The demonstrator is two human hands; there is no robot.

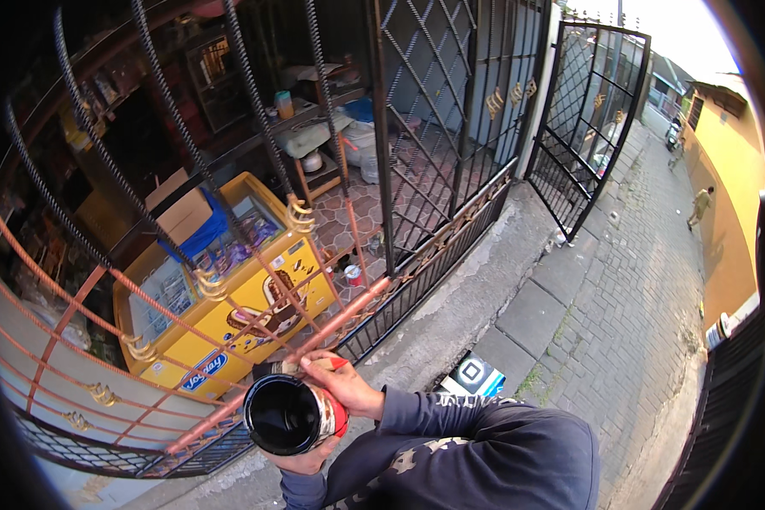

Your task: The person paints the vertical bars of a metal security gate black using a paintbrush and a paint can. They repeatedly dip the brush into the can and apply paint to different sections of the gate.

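My left hand (304, 461) is wrapped round a can of black paint (282, 415) from below, its dark mouth facing up. Glossy black paint coats the can's inside, and a red label shows on its side. My right hand (345, 387) grips a paintbrush (291, 367) over the far rim of the can; a bit of its red handle shows by my fingers and its dark bristles point left. Just beyond the can runs a slanting reddish-brown rail (340, 316) of the metal fence. Upper fence bars (170, 93) are black, while lower ones are reddish-brown with gold ornaments (211, 286).
Behind the fence stands a yellow ice cream freezer (238, 331) with a cardboard box (178, 208) on top. A black lattice gate (588, 119) swings out at the far right. A printed packet (474, 378) lies on the ground by my right arm. A person (701, 206) walks along the paved lane (620, 297).
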